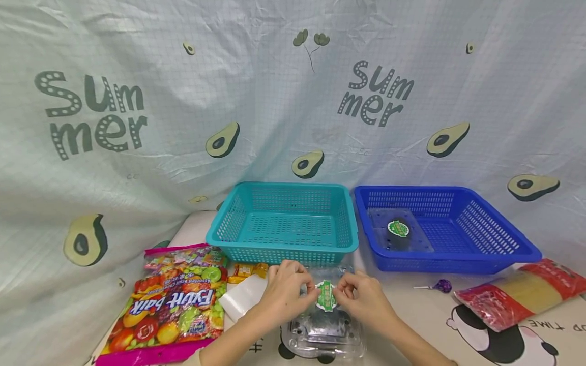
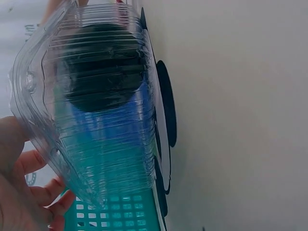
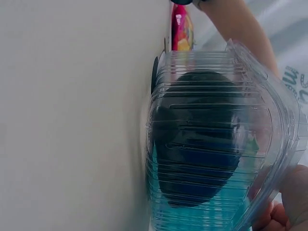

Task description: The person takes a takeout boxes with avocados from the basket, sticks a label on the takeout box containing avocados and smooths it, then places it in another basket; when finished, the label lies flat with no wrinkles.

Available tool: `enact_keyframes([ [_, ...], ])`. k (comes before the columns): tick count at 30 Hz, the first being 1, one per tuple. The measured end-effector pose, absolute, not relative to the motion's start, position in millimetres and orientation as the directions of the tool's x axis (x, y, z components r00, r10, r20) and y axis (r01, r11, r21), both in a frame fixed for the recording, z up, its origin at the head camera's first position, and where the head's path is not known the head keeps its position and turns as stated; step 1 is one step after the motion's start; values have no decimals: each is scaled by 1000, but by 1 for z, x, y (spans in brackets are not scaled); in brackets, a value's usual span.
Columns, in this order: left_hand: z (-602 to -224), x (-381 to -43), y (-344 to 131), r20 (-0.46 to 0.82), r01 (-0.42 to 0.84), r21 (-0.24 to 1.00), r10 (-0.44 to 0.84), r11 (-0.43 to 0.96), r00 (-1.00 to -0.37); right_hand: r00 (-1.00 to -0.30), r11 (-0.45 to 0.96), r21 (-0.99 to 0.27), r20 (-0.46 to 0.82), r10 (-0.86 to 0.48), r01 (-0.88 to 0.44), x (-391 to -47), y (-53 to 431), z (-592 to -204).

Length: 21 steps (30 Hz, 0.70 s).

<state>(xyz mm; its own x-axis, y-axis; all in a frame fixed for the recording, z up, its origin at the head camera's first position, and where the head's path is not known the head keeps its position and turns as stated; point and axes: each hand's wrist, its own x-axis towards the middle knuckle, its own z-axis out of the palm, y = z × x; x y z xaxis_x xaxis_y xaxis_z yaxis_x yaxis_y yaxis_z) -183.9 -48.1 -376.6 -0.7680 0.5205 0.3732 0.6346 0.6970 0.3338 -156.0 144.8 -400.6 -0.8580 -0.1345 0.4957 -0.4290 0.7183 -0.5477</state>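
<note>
A clear plastic clamshell box (image 1: pixel 327 338) lies on the table in front of me. A dark rounded thing (image 3: pixel 197 139) shows through its ribbed wall in the right wrist view; its kind is unclear. My left hand (image 1: pixel 287 291) pinches the left edge of a green and white sticker (image 1: pixel 326 296) over the lid. From the other side, the thumb and finger of my right hand (image 1: pixel 366 299) pinch the sticker's right edge. Whether the sticker touches the lid I cannot tell. In the left wrist view, curled fingers (image 2: pixel 45 192) show beside the box's rim.
Behind stand a teal basket (image 1: pixel 284 254) and a blue basket (image 1: pixel 439 263); the blue one holds another labelled clamshell (image 1: pixel 421 239). Left lie a fruit candy bag (image 1: pixel 174 300), an orange packet (image 1: pixel 242 272) and white paper (image 1: pixel 244 297). Right lie a lollipop (image 1: pixel 443 285) and a red-yellow packet (image 1: pixel 522 295).
</note>
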Motion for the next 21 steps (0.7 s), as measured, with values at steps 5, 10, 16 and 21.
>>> enact_keyframes([
  [5, -380, -185, -47, 390, 646, 345, 522, 681, -759, -855, 742, -520, 501, -136, -423, -155, 144, -401],
  [10, -382, -186, -48, 450, 683, 324, 528, 655, -720, -815, 755, -466, 559, -152, -461, -156, 143, -401],
  [16, -382, -178, -58, 483, 820, 234, 669, 523, -564, -668, 724, -309, 691, -275, -617, -153, 146, -400],
  [21, -383, -165, -68, 350, 893, 101, 825, 438, -444, -647, 715, -220, 648, -401, -664, -141, 149, -401],
])
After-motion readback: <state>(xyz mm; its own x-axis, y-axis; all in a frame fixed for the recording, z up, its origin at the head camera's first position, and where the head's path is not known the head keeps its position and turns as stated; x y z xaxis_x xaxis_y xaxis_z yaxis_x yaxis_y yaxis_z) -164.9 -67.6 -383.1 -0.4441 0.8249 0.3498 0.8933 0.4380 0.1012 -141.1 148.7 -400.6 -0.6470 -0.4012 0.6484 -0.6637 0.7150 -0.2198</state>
